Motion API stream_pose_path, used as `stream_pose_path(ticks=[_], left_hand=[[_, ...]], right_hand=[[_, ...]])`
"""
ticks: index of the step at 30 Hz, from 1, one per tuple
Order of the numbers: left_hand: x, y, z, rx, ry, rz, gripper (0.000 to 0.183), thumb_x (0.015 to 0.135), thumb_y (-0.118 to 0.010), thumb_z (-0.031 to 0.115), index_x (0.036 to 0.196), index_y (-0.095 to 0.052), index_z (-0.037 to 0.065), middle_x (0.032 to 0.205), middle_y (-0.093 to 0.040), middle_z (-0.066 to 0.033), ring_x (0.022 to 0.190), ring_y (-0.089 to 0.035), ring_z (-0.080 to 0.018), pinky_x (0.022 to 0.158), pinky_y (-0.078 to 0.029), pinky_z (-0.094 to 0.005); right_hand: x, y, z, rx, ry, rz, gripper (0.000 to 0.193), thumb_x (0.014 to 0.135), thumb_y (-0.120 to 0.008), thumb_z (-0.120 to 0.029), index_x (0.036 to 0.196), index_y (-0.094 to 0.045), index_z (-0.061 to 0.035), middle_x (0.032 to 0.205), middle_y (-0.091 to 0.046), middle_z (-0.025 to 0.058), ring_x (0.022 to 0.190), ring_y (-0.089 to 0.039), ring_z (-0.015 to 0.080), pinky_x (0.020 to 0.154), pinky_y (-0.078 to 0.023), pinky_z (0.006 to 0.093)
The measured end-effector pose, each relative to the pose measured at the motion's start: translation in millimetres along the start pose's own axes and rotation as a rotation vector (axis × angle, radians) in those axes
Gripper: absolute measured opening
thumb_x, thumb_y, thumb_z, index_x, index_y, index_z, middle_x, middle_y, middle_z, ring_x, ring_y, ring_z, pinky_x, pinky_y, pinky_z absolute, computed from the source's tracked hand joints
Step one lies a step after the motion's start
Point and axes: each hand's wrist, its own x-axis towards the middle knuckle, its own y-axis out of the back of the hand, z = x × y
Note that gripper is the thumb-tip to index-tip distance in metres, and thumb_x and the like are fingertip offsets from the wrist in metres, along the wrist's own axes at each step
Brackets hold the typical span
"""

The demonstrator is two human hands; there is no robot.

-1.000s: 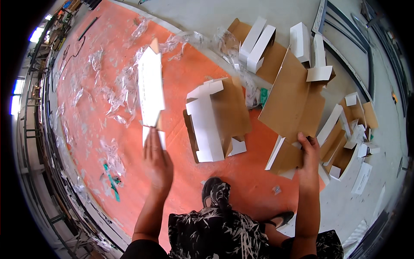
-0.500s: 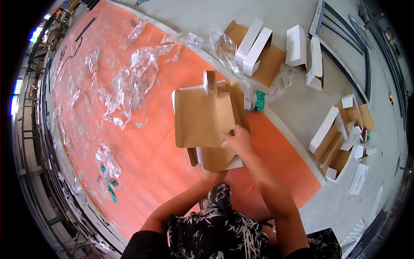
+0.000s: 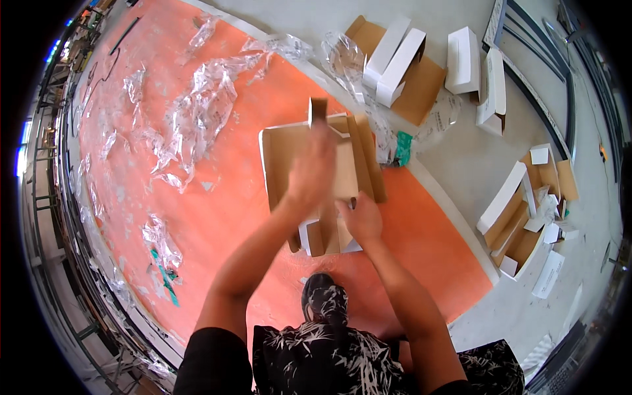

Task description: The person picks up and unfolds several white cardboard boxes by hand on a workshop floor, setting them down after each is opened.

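An opened cardboard box [image 3: 280, 158], brown inside with white outer edges, lies with its flaps spread on the orange floor sheet in front of me. My right hand [image 3: 363, 218] is closed at the box's near right part, its thumb and fingers pinching a brown cardboard flap [image 3: 345, 172]. Above the middle of the box is my left hand [image 3: 315, 168], smeared by motion, so its fingers cannot be made out. Just beyond it a small cardboard tab [image 3: 318, 108] stands up at the far edge. Whether the left hand touches the tab is unclear.
Crumpled clear plastic film [image 3: 204, 105] is strewn over the orange sheet [image 3: 224, 217]. More white and brown boxes [image 3: 401, 72] lie at the far right, with an opened box [image 3: 520, 210] nearer. Green tape [image 3: 403, 148] sits beside the sheet's edge. A dark metal frame [image 3: 536, 99] lies beyond.
My left hand, earlier low at the box's near side and hidden, has risen forward over its middle. My right hand keeps its pinch in nearly the same place.
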Motion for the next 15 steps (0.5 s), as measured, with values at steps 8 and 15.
stream_pose_path(ticks=[8, 15], left_hand=[[28.6, -61.6, -58.5, 0.027, 0.186, -0.072, 0.059, 0.091, -0.046, 0.041, 0.141, -0.038, 0.009, 0.149, -0.028, -0.0192, 0.139, -0.023, -0.0365, 0.114, -0.012, -0.0492], [24.7, -59.3, -48.9, 0.044, 0.243, 0.007, 0.058, 0.091, -0.045, 0.042, 0.141, -0.039, 0.013, 0.144, -0.031, -0.0260, 0.139, -0.020, -0.0401, 0.114, -0.013, -0.0499]], right_hand=[[4.6, -6.3, 7.4, -0.029, 0.044, 0.084, 0.039, 0.078, -0.067, -0.039, 0.092, -0.056, -0.0044, 0.084, -0.065, 0.0185, 0.077, -0.063, 0.0378, 0.066, -0.049, 0.0475], [3.6, -5.5, 6.6, -0.098, 0.005, 0.057, 0.040, 0.077, -0.067, -0.040, 0.089, -0.054, -0.0048, 0.083, -0.065, 0.0179, 0.076, -0.063, 0.0384, 0.065, -0.049, 0.0480]])
